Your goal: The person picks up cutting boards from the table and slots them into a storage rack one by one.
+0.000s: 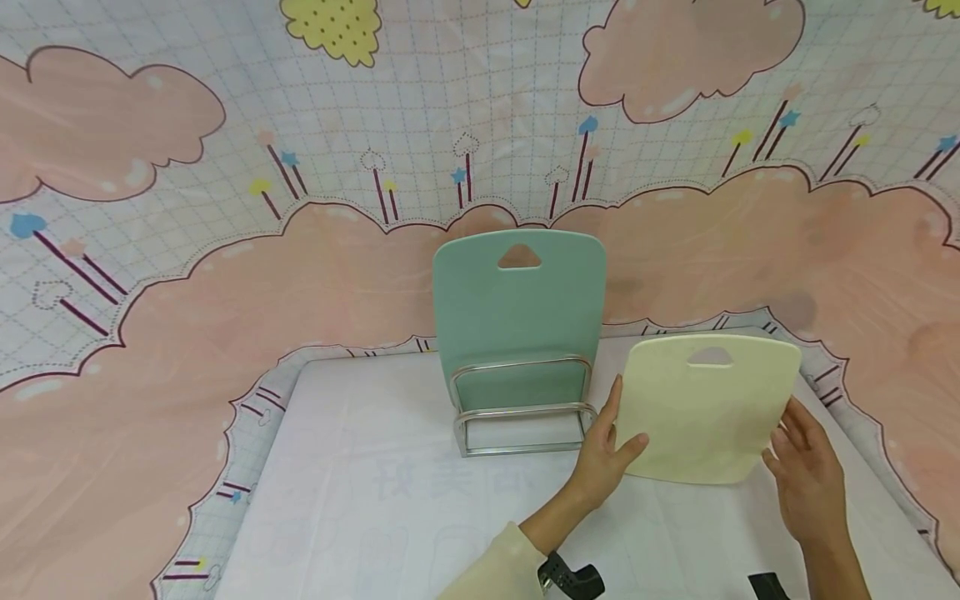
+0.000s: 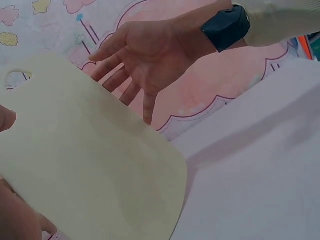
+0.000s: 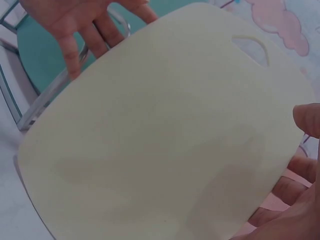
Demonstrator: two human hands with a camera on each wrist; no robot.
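Observation:
A pale yellow cutting board (image 1: pixel 708 417), with a handle slot near its top edge, is held up between both hands over the right part of the table. My left hand (image 1: pixel 600 458) grips its left edge, thumb across the front and forefinger along the side. At the opposite edge my right hand (image 1: pixel 813 479) holds the board; the left wrist view shows these fingers (image 2: pixel 117 77) fairly straight, their tips partly hidden behind it. Left of the board, a green cutting board (image 1: pixel 521 312) stands upright in a metal rack (image 1: pixel 517 412), close to my left hand.
White cloth covers the table (image 1: pixel 360 483). Behind and around it hangs a patterned sheet (image 1: pixel 337 283) with clouds and grid lines. Dark bands (image 2: pixel 227 27) are worn on the wrists. The rack's front section, before the green board, holds no board.

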